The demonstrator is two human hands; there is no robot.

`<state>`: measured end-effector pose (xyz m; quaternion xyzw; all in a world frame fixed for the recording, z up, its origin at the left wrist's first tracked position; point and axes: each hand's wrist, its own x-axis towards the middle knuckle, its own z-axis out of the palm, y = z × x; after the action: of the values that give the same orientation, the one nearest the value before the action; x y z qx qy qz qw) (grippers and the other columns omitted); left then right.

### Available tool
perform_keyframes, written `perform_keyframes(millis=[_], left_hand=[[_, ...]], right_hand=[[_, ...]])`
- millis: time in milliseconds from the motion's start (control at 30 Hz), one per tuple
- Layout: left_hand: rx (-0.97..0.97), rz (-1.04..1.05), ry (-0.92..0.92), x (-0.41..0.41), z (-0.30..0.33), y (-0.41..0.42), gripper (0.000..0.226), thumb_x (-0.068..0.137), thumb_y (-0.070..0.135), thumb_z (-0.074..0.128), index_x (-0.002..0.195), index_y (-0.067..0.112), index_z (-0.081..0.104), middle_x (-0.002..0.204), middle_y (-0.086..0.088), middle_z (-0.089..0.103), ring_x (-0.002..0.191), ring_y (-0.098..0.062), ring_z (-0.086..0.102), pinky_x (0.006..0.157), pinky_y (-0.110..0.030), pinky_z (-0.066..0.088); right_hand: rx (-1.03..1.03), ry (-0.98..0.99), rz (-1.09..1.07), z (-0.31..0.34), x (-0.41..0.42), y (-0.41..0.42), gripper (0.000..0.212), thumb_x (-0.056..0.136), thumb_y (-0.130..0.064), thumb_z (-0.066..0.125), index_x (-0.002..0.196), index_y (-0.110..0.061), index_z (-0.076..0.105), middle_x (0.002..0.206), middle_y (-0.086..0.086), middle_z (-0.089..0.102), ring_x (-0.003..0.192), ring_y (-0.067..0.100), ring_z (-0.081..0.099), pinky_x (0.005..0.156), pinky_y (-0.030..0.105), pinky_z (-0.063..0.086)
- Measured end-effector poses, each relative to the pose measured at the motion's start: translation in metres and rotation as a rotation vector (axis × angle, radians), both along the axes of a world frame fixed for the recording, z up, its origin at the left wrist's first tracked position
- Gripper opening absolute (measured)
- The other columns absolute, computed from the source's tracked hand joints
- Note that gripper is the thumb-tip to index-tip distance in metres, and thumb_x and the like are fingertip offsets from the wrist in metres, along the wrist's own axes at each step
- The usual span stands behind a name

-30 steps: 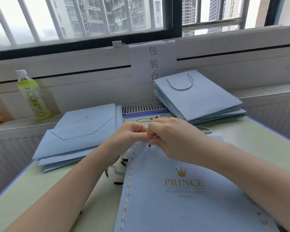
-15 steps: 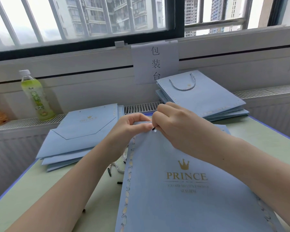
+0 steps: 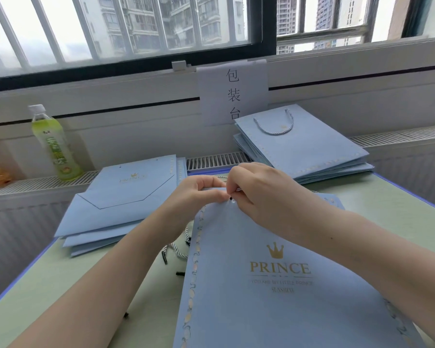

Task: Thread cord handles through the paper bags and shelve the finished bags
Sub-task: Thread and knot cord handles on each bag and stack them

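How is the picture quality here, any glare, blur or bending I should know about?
Head view: daylight from the window blows out the sky, yet the table is lit evenly with soft shadows; wide-angle bending bows the sill and window bars; the gold PRINCE print on the near paper bag reads sharply, its smaller lines smeared; the cord tip at the right hand and left hand is tiny.

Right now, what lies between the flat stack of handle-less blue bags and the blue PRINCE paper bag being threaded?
Head view: loose twisted cord handles on the green tabletop.

Both hands' grips (image 3: 230, 195) meet, seemingly pinching.
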<state>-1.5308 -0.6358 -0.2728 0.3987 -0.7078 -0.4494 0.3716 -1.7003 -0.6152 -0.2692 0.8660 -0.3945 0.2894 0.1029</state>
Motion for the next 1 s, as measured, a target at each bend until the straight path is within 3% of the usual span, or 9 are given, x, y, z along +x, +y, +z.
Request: perform_keyframes(millis=[167, 267, 333, 433, 567, 667, 767, 867, 1000], left_hand=[[-0.003, 0.014, -0.039, -0.002, 0.001, 0.002, 0.028, 0.074, 0.017, 0.061, 0.086, -0.008, 0.063, 0.079, -0.011, 0.061, 0.074, -0.015, 0.057, 0.073, -0.024, 0.045], [-0.007, 0.013, -0.053, -0.002, 0.000, 0.001, 0.040, 0.071, 0.022, 0.057, 0.088, -0.015, 0.061, 0.082, -0.026, 0.060, 0.077, -0.021, 0.055, 0.078, -0.032, 0.042], [0.001, 0.010, -0.060, -0.001, -0.002, 0.000, 0.037, 0.080, 0.018, 0.061, 0.094, -0.017, 0.060, 0.092, -0.033, 0.061, 0.080, -0.025, 0.057, 0.078, -0.035, 0.044], [0.001, 0.026, -0.049, 0.000, -0.003, -0.001, 0.025, 0.091, 0.013, 0.057, 0.088, -0.012, 0.062, 0.082, -0.018, 0.064, 0.074, -0.022, 0.059, 0.072, -0.032, 0.046], [-0.125, 0.073, 0.054, -0.003, 0.000, 0.002, 0.017, 0.081, 0.023, 0.066, 0.068, 0.011, 0.064, 0.081, 0.001, 0.064, 0.075, -0.013, 0.059, 0.068, -0.023, 0.047], [-0.126, 0.067, 0.154, -0.002, 0.003, 0.006, 0.019, 0.073, 0.023, 0.075, 0.059, 0.019, 0.064, 0.080, 0.002, 0.066, 0.071, -0.013, 0.060, 0.063, -0.020, 0.048], [-0.081, 0.060, 0.195, -0.001, 0.005, 0.008, 0.018, 0.075, 0.022, 0.075, 0.063, 0.016, 0.063, 0.070, -0.004, 0.066, 0.058, -0.013, 0.059, 0.053, -0.020, 0.046], [-0.106, 0.081, 0.132, 0.000, 0.004, 0.008, 0.022, 0.080, 0.023, 0.069, 0.062, 0.017, 0.057, 0.059, 0.000, 0.056, 0.049, -0.010, 0.049, 0.047, -0.018, 0.039], [-0.087, 0.097, 0.072, 0.001, 0.001, 0.004, 0.023, 0.090, 0.016, 0.060, 0.070, 0.009, 0.054, 0.063, -0.004, 0.052, 0.053, -0.013, 0.047, 0.051, -0.022, 0.038]], right_hand=[[-0.122, 0.072, -0.012, -0.004, 0.002, -0.001, 0.024, 0.066, 0.008, 0.070, 0.074, -0.009, 0.054, 0.071, 0.004, 0.054, 0.064, 0.021, 0.049, 0.051, 0.027, 0.038], [-0.007, 0.020, 0.044, -0.001, 0.003, 0.004, 0.014, 0.076, 0.004, 0.066, 0.080, -0.007, 0.059, 0.077, 0.006, 0.057, 0.070, 0.025, 0.053, 0.057, 0.032, 0.045], [0.082, -0.050, 0.054, 0.003, 0.002, 0.005, 0.004, 0.087, -0.006, 0.060, 0.088, -0.008, 0.063, 0.086, 0.005, 0.059, 0.078, 0.022, 0.053, 0.067, 0.035, 0.045], [0.168, -0.125, 0.063, 0.006, 0.001, 0.002, 0.011, 0.090, -0.015, 0.061, 0.094, -0.011, 0.070, 0.090, 0.002, 0.060, 0.079, 0.013, 0.049, 0.074, 0.030, 0.043], [0.209, -0.222, 0.100, 0.005, 0.001, 0.000, 0.007, 0.085, -0.017, 0.067, 0.089, -0.013, 0.072, 0.087, -0.001, 0.064, 0.078, 0.011, 0.053, 0.071, 0.018, 0.041], [0.146, -0.275, 0.096, 0.006, 0.001, 0.001, 0.009, 0.083, -0.020, 0.066, 0.083, -0.012, 0.070, 0.082, -0.003, 0.059, 0.072, 0.011, 0.049, 0.066, 0.020, 0.039], [0.106, -0.300, 0.074, 0.008, 0.002, 0.004, 0.008, 0.084, -0.019, 0.066, 0.081, -0.012, 0.069, 0.080, -0.002, 0.058, 0.071, 0.013, 0.049, 0.065, 0.026, 0.040], [0.134, -0.334, 0.048, 0.008, 0.000, 0.003, 0.009, 0.085, -0.018, 0.067, 0.078, -0.013, 0.070, 0.078, -0.002, 0.062, 0.070, 0.007, 0.048, 0.068, 0.019, 0.037], [0.214, -0.370, 0.059, 0.004, -0.001, 0.000, 0.008, 0.087, -0.013, 0.065, 0.083, -0.013, 0.072, 0.080, -0.001, 0.068, 0.075, 0.008, 0.054, 0.072, 0.020, 0.042]])
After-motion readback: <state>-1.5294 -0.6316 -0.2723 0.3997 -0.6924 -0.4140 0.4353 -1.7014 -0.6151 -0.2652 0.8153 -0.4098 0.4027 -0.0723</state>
